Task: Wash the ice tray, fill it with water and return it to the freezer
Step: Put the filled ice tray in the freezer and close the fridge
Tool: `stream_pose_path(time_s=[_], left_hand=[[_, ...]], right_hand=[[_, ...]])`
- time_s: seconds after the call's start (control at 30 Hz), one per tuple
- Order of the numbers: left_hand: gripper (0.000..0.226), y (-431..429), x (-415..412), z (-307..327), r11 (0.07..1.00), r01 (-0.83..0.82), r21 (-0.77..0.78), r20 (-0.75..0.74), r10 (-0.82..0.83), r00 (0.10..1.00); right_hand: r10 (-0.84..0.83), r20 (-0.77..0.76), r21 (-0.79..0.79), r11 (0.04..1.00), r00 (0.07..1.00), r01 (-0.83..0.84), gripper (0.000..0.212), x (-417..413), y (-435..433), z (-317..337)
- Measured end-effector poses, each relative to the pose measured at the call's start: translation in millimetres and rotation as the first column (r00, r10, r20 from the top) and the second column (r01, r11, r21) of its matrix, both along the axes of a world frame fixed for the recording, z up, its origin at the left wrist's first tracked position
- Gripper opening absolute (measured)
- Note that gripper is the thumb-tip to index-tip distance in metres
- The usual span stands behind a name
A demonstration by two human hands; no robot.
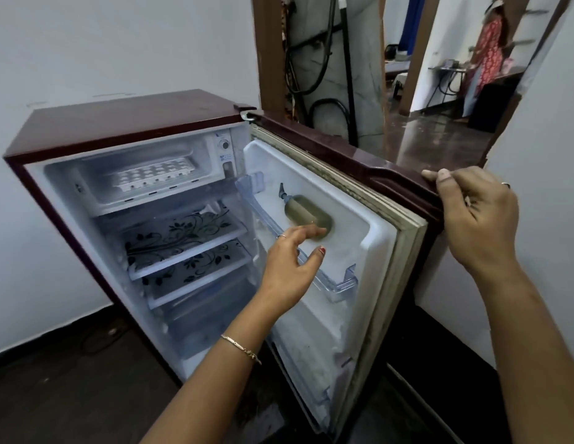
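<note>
A small maroon fridge (pixel 125 123) stands open against the white wall. In its freezer compartment (pixel 195 152) at the top lies a white ice tray (pixel 154 176). The fridge door (pixel 359 168) is swung out to the right. My right hand (pixel 474 213) grips the door's top outer corner, thumb over the top edge. My left hand (pixel 292 267) hovers in front of the door's inner side with relaxed fingers and holds nothing; it is well below and to the right of the ice tray.
A greenish bottle (pixel 306 213) lies in the clear door rack (pixel 336 283). Floral-patterned shelves (pixel 183 232) sit below the freezer. Behind the door a doorway (pixel 407 91) opens to another room, where a person (pixel 489 49) stands by a table. The floor is dark.
</note>
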State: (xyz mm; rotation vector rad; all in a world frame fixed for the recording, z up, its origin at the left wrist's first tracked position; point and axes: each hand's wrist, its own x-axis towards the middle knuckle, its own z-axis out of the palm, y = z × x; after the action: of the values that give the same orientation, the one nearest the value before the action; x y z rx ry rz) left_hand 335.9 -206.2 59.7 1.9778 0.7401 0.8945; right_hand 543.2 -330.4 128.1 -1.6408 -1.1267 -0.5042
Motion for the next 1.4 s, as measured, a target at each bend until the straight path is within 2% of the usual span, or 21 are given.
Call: stream_pose_path(time_s=[0.2, 0.4, 0.57, 0.67, 0.83, 0.93, 1.07, 1.23, 1.4], left_hand=[[0.025, -33.2, -50.5, -2.0, 0.991, -0.125, -0.04, 0.061, 0.127, 0.99], [0.034, -47.7, -109.1, -3.1, 0.925, -0.375, -0.058, 0.155, 0.379, 0.912], [0.035, -37.1, -154.7, 18.8, 0.826, -0.563, -0.039, 0.264, 0.551, 0.791], [0.028, -23.5, -177.1, 36.4, 0.765, -0.644, -0.004, 0.298, 0.615, 0.73], [0.024, 8.7, -204.6, 47.9, 0.615, -0.788, 0.038, 0.283, 0.75, 0.598], [0.026, 30.1, -214.4, 55.1, 0.539, -0.841, 0.05, 0.235, 0.812, 0.535], [0.04, 67.8, -229.8, 61.5, 0.452, -0.89, 0.05, 0.073, 0.888, 0.455], [0.051, 113.4, -244.3, 75.5, 0.402, -0.906, 0.134, -0.095, 0.915, 0.392], [0.058, 154.7, -248.6, 80.7, 0.43, -0.868, 0.248, -0.222, 0.897, 0.381]], right_hand=[[0.203, 0.159, 0.025, 0.977, 0.966, -0.21, 0.044, -56.2, 8.5, -2.5], [0.462, 0.135, 0.03, 0.882, 0.877, -0.469, 0.045, -120.3, 41.1, -6.7], [0.67, 0.114, -0.046, 0.741, 0.734, -0.67, 0.03, -170.0, 86.5, -4.5], [0.756, 0.104, -0.106, 0.654, 0.646, -0.749, 0.026, -192.0, 111.7, -1.8], [0.826, 0.127, -0.221, 0.564, 0.55, -0.796, 0.027, -215.6, 155.7, 0.8], [0.829, 0.182, -0.279, 0.559, 0.529, -0.781, 0.033, -222.0, 190.1, 0.4], [0.804, 0.248, -0.387, 0.593, 0.54, -0.706, 0.04, -219.0, 243.4, 1.9], [0.792, 0.348, -0.483, 0.61, 0.501, -0.628, 0.051, -214.1, 295.5, 4.5], [0.788, 0.426, -0.599, 0.614, 0.444, -0.515, 0.071, -217.7, 329.1, 5.7]])
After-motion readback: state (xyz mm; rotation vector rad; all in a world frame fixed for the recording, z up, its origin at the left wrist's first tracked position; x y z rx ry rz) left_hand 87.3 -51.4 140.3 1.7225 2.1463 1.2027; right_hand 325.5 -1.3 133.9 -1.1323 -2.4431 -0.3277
